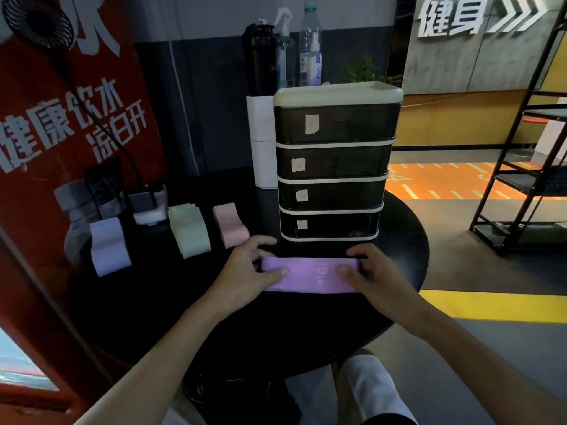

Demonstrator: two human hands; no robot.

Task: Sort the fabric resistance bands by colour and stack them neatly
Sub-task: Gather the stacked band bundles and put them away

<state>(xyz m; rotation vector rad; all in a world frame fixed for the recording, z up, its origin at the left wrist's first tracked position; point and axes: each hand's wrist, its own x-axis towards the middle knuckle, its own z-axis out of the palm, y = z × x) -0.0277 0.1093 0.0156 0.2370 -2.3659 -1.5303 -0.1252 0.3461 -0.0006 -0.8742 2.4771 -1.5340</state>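
Just before the drawer unit (331, 179), pinching the purple band (310, 274) at either end with left hand (245, 271) and right hand (374, 274) to flatten it (likely for folding).

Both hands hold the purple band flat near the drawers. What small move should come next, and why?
Probably lift the purple band and carry it left to the lilac stack. The left hand and right hand pinch its ends, so it looks straightened, and that stack is closest in colour; the other two are the green stack and the pink stack.
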